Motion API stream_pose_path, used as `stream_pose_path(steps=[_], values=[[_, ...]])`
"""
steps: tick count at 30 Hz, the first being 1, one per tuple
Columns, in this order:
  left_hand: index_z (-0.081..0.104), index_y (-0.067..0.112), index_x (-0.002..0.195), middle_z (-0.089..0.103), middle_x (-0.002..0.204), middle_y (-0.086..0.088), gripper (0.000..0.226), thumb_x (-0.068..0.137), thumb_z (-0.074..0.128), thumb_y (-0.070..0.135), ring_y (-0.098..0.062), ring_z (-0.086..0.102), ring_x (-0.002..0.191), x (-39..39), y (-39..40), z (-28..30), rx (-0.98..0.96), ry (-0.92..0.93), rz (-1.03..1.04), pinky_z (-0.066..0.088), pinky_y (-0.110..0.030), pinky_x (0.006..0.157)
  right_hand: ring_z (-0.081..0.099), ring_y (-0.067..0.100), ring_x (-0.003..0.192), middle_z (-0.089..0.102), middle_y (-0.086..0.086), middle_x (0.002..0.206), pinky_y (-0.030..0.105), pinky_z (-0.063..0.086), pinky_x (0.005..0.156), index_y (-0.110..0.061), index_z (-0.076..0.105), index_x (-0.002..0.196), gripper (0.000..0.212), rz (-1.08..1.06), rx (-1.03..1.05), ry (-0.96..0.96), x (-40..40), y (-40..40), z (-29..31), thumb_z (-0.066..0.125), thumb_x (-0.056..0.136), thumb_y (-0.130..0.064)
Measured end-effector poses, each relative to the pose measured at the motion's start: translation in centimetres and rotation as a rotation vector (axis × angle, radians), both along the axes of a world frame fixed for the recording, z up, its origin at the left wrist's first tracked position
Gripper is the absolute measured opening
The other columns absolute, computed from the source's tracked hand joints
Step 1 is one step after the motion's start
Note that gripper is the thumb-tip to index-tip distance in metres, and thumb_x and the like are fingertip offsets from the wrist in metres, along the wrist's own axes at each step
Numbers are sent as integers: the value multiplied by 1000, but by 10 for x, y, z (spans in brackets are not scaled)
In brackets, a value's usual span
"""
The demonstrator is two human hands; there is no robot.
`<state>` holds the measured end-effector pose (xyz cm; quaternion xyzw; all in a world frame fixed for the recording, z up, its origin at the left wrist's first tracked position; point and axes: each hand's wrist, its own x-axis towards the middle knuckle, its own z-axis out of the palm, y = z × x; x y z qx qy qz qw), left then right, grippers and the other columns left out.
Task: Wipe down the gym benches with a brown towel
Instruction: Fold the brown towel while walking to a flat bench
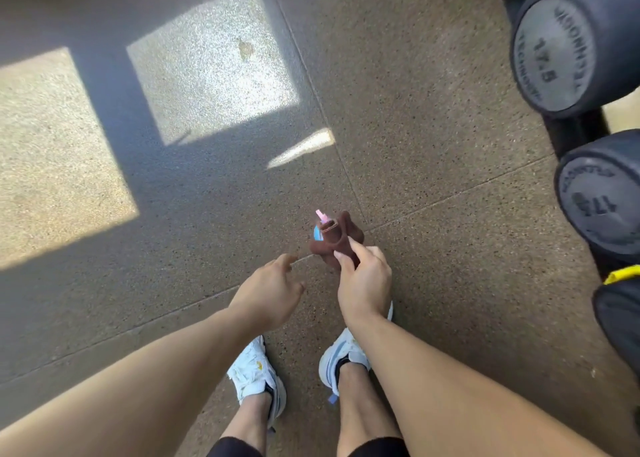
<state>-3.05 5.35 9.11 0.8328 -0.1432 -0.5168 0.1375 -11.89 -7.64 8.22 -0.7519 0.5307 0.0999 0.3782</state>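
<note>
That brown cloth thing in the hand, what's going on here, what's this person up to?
A person is standing on a speckled gym floor, looking down at their own hands and white sneakers. The right hand pinches a bunched brown towel, with something small, pink and blue, showing just behind it; what that is can't be made out. The left hand is open and empty beside it. Dumbbells sit on a rack at the right. No bench is in view, so no wiping is happening at this moment.

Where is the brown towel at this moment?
In the head view, the brown towel is bunched in the right hand, low and just right of centre above the floor, with a pink-tipped bottle beside it; the left hand is close by, not touching.
</note>
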Motion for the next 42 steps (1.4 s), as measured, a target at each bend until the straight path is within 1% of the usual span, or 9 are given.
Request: stream_pose_path(steps=[7,14,17,22,25,30,33,37,42], values=[[43,20,147,57,144,-3,51,99,54,35,-23,55,131,-11,2,73,-52,25,58,43,-34,107,63,23,108,69,0,113,16,30,77,-18,75,126,29,22,10,-49,-15,12,72,71,98,-17],[68,14,118,73,114,-10,82,70,60,80,-27,71,94,-24,17,185,-158,615,1047,59,-42,85,69,14,95,77,-4,101,23,50,86,-23,81,114,34,309,115,-174,-40,63,197,74,87,-4],[67,10,118,73,115,-12,96,50,63,79,-32,70,106,-56,56,212,-141,482,1212,53,-53,100,71,10,103,78,-9,107,27,54,97,-30,81,112,38,396,344,-99,-45,81,266,82,81,-8],[69,12,108,74,96,-12,33,97,57,41,-35,71,96,-107,112,293,-168,299,1480,56,-58,92,74,4,88,78,-1,104,18,58,81,-19,78,108,24,171,765,-53,-52,90,359,79,89,-5],[74,16,99,78,91,-9,53,74,62,61,-34,74,90,-140,127,323,-230,220,1611,57,-60,88,72,18,77,76,7,97,32,62,80,-13,71,113,25,139,774,11,-49,98,392,78,93,-26],[63,25,124,73,119,-7,26,103,53,35,-32,69,109,-180,117,405,-564,162,1822,52,-57,100,65,13,60,71,-1,86,32,58,59,-14,67,128,62,547,755,224,-29,110,428,82,83,-53],[53,32,141,67,131,-4,36,105,50,33,-29,64,121,-217,116,431,-711,99,1980,47,-54,107,70,26,91,76,15,114,45,61,86,-8,71,122,42,743,749,269,-35,128,453,82,89,-31],[58,32,128,72,120,-1,26,103,53,32,-24,67,113,-288,119,456,-716,11,2177,51,-43,102,72,24,96,75,11,108,44,60,93,-16,69,109,16,1087,788,72,-80,164,485,72,96,-7],[65,18,125,68,114,0,37,88,70,19,-21,59,115,-392,145,489,-568,-289,2327,43,-39,104,72,17,87,76,4,91,35,61,83,-3,69,102,23,1683,855,87,-163,216,509,63,90,16]])
